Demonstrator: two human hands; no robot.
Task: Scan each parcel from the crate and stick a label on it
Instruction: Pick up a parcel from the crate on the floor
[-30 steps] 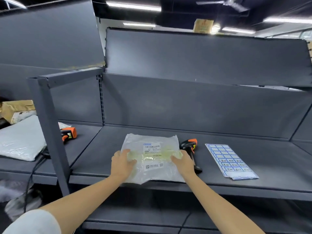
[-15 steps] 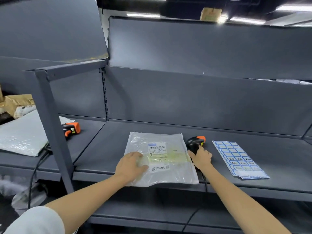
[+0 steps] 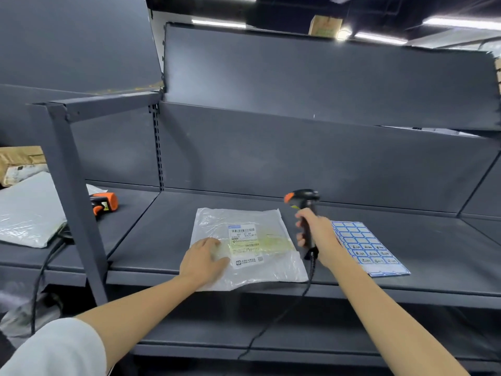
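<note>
A clear plastic parcel (image 3: 260, 221) with a white barcode slip lies flat near the front edge of the dark shelf (image 3: 151, 234). My left hand (image 3: 203, 260) rests flat on the parcel's left part, fingers spread. My right hand (image 3: 318, 236) grips the handle of a black and orange scanner (image 3: 302, 198), held upright just right of the parcel, its cable hanging over the shelf edge. A sheet of blue-bordered labels (image 3: 370, 248) lies to the right of that hand, partly hidden by my wrist.
A second orange scanner (image 3: 104, 203) lies on the neighbouring shelf to the left, beside a grey mailer bag (image 3: 25, 213) and a brown parcel (image 3: 19, 161). A slanted shelf post (image 3: 73, 191) stands between the two bays. A lower shelf runs beneath.
My right hand left the parcel, closed on the scanner and lifted it upright off the shelf. My left hand slid inward and stays flat on the parcel.
</note>
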